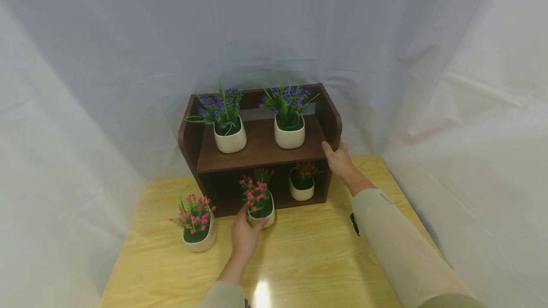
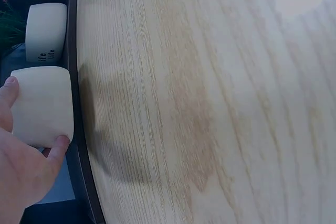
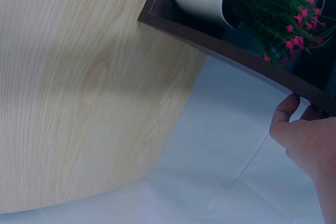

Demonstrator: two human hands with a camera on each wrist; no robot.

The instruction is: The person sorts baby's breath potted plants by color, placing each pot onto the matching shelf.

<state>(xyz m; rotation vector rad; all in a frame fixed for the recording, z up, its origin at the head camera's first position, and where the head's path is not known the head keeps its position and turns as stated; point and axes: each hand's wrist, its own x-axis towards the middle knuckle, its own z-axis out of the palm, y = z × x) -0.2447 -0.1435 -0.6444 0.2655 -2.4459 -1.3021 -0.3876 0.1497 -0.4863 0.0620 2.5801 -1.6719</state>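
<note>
My left hand (image 1: pixel 245 237) grips a white pot with pink flowers (image 1: pixel 270 217) at the front of the lower level of a dark brown two-level shelf (image 1: pixel 260 149). In the left wrist view, thumb and fingers span the white pot (image 2: pixel 43 106), right at the shelf's front edge. My right hand (image 1: pixel 341 161) holds the shelf's right side panel, thumb at its front and the other fingers partly hidden behind it. Another white pot with red-pink flowers (image 1: pixel 302 193) stands at the right of the lower level; its printed lettering shows in the left wrist view.
Two white pots with purple flowers, a left one (image 1: pixel 231 143) and a right one (image 1: pixel 289 138), stand on the upper level. Left of the shelf, a pink-flowered pot (image 1: pixel 201 241) sits on the light wooden table (image 1: pixel 299 251). White sheeting (image 1: pixel 265 23) hangs behind and at both sides.
</note>
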